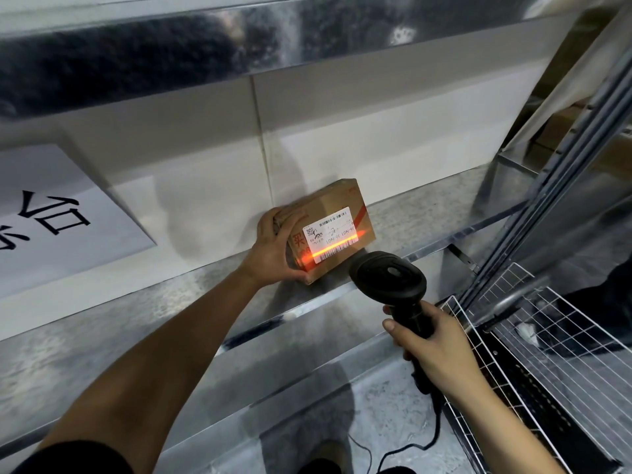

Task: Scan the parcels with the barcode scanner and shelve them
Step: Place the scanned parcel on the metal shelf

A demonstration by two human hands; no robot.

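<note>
Metal shelf [427, 213] | left hand [273, 248] grips parcel [328, 230] | right hand [434, 343] clutches scanner [390, 278], beam on label | scan underway, shelving nearly done

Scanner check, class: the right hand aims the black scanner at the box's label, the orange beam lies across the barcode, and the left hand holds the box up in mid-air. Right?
One slip: the head view shows the box resting on the metal shelf, not in mid-air. The left hand steadies it there; the right hand aims the scanner, beam on the barcode.

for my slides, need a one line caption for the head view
Left hand holds a box on the shelf while the right hand aims a scanner at its label.
</note>
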